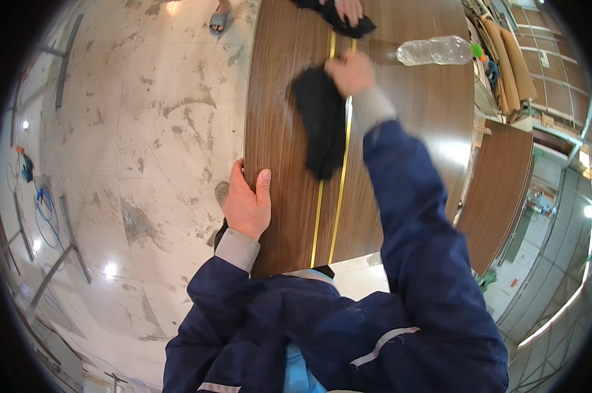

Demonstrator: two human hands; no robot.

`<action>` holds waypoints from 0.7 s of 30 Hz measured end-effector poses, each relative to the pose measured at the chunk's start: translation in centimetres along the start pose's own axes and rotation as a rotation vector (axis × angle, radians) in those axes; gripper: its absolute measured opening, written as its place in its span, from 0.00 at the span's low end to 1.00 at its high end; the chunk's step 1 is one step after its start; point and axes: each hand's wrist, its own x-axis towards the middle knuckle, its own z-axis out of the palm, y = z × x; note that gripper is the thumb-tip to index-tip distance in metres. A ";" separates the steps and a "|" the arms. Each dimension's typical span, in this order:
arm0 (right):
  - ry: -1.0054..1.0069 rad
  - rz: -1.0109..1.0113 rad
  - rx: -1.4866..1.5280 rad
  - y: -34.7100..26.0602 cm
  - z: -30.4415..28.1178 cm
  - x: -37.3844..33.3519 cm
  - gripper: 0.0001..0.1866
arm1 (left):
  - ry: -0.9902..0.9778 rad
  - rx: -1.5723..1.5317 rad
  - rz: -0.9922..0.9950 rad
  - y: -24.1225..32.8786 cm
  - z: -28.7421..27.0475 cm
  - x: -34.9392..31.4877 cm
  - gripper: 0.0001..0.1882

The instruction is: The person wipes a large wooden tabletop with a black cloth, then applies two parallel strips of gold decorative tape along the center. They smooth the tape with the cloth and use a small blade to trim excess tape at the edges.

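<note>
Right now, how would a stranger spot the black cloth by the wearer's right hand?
Find the long brown wood-grain board, then the two thin golden lines running along it. The wearer's right hand touches a black cloth lying across the left line. It is the nearer of two: the other black cloth lies farther up, under another person's hand.

Hands (249,204) well apart, right arm (414,177) forward

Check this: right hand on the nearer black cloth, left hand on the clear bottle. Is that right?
Not quite: the head view shows the left hand at the left edge of the brown panel, not on the clear bottle. The right hand is on the nearer black cloth.
</note>
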 end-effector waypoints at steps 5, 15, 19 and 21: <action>-0.258 0.277 0.189 -0.4 2.0 -26.0 0.21 | 0.003 0.011 0.013 -0.2 0.2 0.1 0.39; 0.078 0.141 0.174 -1.2 1.9 -10.3 0.22 | 0.020 0.061 0.031 -0.5 0.6 0.0 0.39; 0.000 0.253 0.237 -1.5 2.7 -18.8 0.21 | 0.019 0.042 0.086 -0.9 0.7 0.1 0.38; -0.030 0.323 0.248 -1.5 3.2 -25.6 0.18 | 0.034 0.022 0.100 -1.0 0.8 0.1 0.37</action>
